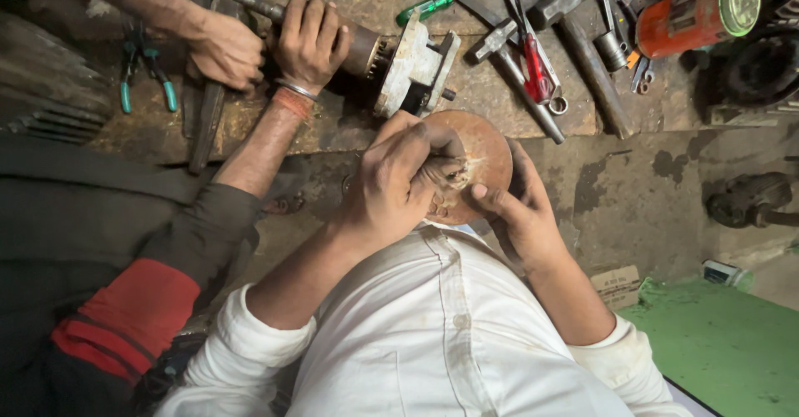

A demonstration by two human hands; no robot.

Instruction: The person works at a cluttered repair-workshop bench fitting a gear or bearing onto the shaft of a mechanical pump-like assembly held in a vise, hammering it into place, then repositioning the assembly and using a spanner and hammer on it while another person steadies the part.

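Head view: left hand [391,188] and right hand [516,213] both clamp a disc [483,155], fingers curled round it, bracing it against the chest. Just beyond the disc, a co-worker's 2 hands [266,47] steady a motor [408,67]

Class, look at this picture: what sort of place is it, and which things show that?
Probably a mechanical repair workshop: hammers and screwdrivers lie on a stained workbench, beside a greasy metal machine part.
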